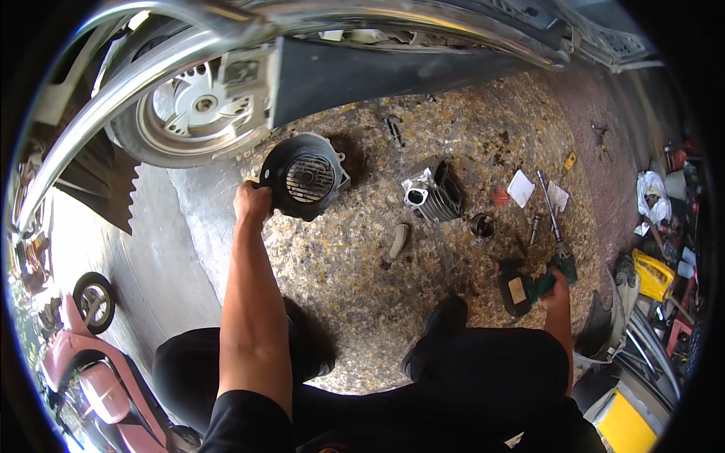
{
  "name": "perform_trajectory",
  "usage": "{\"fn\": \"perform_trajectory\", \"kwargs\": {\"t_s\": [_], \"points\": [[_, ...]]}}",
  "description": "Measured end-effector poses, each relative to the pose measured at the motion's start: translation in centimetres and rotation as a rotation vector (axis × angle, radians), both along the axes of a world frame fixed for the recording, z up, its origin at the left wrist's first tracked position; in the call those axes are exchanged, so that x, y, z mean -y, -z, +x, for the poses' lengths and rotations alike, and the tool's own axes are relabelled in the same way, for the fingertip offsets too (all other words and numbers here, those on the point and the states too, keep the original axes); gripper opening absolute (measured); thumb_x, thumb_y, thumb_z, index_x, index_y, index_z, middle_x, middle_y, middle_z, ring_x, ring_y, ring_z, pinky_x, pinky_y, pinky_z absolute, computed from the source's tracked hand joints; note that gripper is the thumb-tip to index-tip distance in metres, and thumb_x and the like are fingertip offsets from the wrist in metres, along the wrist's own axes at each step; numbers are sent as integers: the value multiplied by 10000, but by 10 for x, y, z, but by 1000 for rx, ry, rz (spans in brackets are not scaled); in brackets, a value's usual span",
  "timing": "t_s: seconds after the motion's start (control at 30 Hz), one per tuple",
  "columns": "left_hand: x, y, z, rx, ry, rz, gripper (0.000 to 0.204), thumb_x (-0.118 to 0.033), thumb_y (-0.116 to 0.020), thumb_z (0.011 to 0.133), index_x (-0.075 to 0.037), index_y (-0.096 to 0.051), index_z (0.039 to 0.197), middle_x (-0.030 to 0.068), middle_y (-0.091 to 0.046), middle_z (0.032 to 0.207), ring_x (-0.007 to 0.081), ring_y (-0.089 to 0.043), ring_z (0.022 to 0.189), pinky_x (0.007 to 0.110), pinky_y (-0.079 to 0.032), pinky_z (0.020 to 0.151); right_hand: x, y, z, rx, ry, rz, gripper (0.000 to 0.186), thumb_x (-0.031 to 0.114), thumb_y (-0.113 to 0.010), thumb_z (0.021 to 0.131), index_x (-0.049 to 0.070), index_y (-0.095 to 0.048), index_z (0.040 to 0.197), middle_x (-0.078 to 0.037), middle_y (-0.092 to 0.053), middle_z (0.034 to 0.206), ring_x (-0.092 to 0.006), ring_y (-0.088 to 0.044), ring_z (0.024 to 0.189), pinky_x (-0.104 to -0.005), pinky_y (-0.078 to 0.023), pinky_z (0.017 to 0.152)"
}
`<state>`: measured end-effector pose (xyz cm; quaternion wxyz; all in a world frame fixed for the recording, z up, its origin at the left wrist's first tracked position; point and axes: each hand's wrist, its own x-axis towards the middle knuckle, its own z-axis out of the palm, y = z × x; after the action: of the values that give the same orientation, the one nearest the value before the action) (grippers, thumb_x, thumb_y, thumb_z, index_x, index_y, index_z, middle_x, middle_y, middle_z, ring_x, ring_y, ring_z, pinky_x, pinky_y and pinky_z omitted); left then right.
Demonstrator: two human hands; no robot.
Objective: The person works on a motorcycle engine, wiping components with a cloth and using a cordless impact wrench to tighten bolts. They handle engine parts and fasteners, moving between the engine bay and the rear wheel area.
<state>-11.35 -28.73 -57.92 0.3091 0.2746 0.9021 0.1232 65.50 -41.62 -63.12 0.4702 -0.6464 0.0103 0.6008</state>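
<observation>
Nearest me, my right grip (pixel 556 290) wraps firmly around a green-and-black cordless drill (pixel 563 266) with a long steel shaft. Farther out, my left grip (pixel 254 202) closes on the near-left rim of a round black grilled housing (pixel 308 180), left of a silver finned metal block (pixel 434 195) on the speckled floor (pixel 347 272). I judge the step as positioning the housing; the next move calls for a steady rim hold.

Mottled brown floor (pixel 359 302), with a finned metal block (pixel 442 198) at two o'clock, a dark round part (pixel 482 225) at three, possibly a small tool (pixel 393 130) just past twelve.
</observation>
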Motion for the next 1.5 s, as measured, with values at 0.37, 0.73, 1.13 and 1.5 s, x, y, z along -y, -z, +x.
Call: {"fn": "perform_trajectory", "kwargs": {"t_s": [0.37, 0.73, 1.13, 1.5], "points": [[-7, -67, 53, 249, 162, 146, 366, -266, -640, 717, 72, -692, 847, 255, -694, 819, 322, -699, 793, 389, -532, 774, -178, -180, -278, 883, -1453, 288, 707, 117, -743, 830, 82, -385, 1439, -237, -556, 1319, -314, -607, 1161, -421, -494, 993], [-32, -113, 70, 643, 81, 291, 274, -207, -570, 795, 46, -645, 722, 112, -596, 587, 174, -536, 473, 330, -371, 412, -213, -187, -440, 488, -1178, 474, 1048, 137, -810, 750, 105, -137, 1553, -259, -476, 1373, -311, -624, 1093, -429, -552, 847], [-49, -94, 80, 803, 25, 593, 418, -394, -558, 908, 18, -622, 940, 72, -565, 663, 136, -484, 516, 280, -383, 467, -202, -147, -448, -24, -403, 563, 152, 220, -634, 938, 85, -602, 1001, -53, -644, 821, -194, -644, 739, -384, -559, 621], [-57, -103, 84, 801, 90, 453, 570, -464, -599, 854, 101, -668, 886, 265, -691, 880, 352, -680, 829, 413, -504, 815, -207, -155, -449, 206, -331, 607, 333, 274, -602, 945, 90, -558, 1219, -59, -593, 1235, -238, -577, 1109, -492, -503, 861]]}}
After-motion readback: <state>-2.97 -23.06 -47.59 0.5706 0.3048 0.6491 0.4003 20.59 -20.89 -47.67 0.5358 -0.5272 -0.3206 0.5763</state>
